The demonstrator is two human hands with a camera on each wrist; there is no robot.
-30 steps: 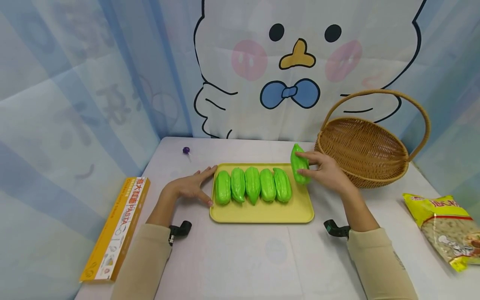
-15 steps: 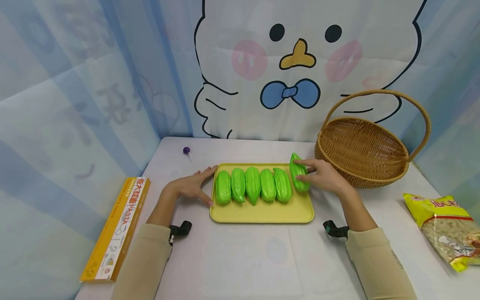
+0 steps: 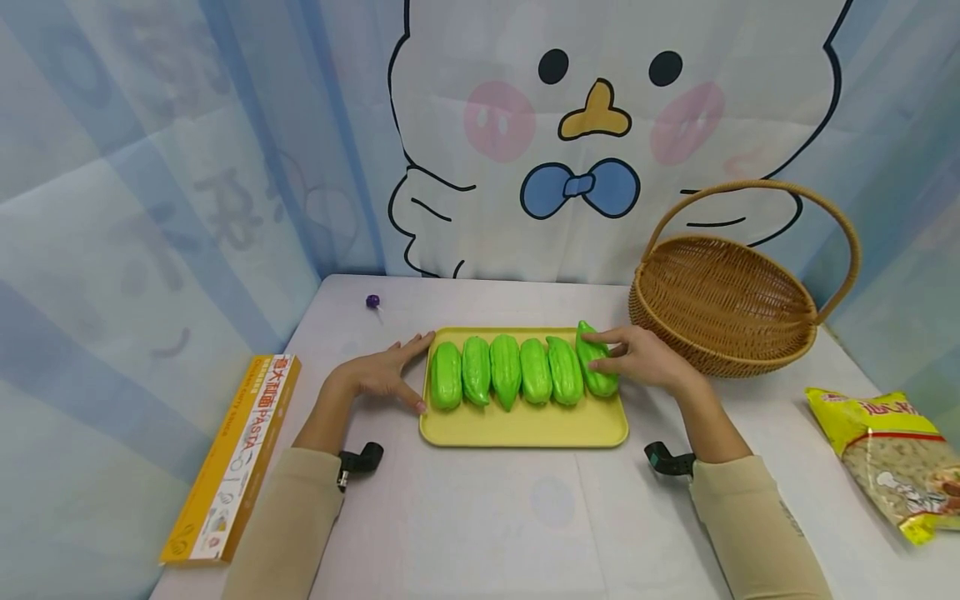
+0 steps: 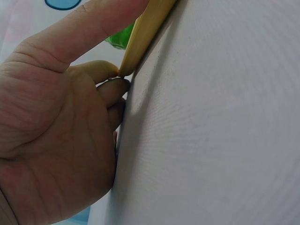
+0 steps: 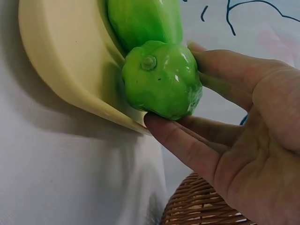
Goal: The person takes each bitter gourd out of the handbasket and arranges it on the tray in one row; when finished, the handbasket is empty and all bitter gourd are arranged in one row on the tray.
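Note:
My right hand (image 3: 648, 357) pinches a glossy green bitter melon (image 3: 598, 371) between thumb and fingers, at the right end of a yellow tray (image 3: 525, 429). In the right wrist view the stem end of that bitter melon (image 5: 161, 77) faces the camera, close over the tray's rim (image 5: 93, 105) and overlapping its neighbour. Several more bitter melons (image 3: 506, 371) lie side by side in a row on the tray. My left hand (image 3: 382, 371) rests at the tray's left edge with fingers spread; in the left wrist view its thumb and fingertips touch the rim (image 4: 147, 33).
A wicker basket (image 3: 727, 300) with a tall handle stands at the back right. A bag of snacks (image 3: 896, 458) lies at the right, a yellow pasta box (image 3: 232, 458) at the left. A purple lollipop (image 3: 372, 301) lies near the back left; a printed curtain (image 3: 487, 217) hangs behind the table.
My right hand has brought the bitter melon down and slightly left, from over the tray's back right corner to beside the row. The left hand and tray have stayed still.

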